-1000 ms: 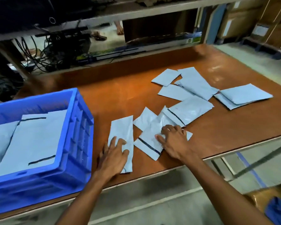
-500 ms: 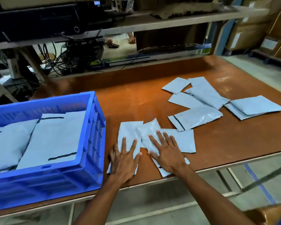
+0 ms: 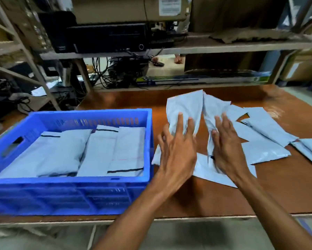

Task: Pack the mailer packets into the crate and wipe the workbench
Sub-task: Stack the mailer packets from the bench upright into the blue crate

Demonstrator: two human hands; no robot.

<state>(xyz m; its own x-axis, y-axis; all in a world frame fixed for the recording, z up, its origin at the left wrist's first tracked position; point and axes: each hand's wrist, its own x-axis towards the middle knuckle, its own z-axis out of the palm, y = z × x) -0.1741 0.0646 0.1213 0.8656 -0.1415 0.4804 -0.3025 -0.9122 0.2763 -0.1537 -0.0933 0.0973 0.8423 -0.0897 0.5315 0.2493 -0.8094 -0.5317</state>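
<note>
Centre frame: left hand (image 3: 177, 150) grasps raised mailer packet (image 3: 186, 107); right hand (image 3: 227, 150) grasps second packet (image 3: 214, 109). Blue crate (image 3: 70, 181) wall lies just left; bare workbench (image 3: 278, 192) lower right.

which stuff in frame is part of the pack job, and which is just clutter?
Job:
- blue crate, with packed packets inside
- two raised packets at the left hand and right hand
- loose packets on the workbench

Lying about:
- black electronics unit
- cable tangle
- cardboard box on the shelving
- long flat box behind the bench
</note>
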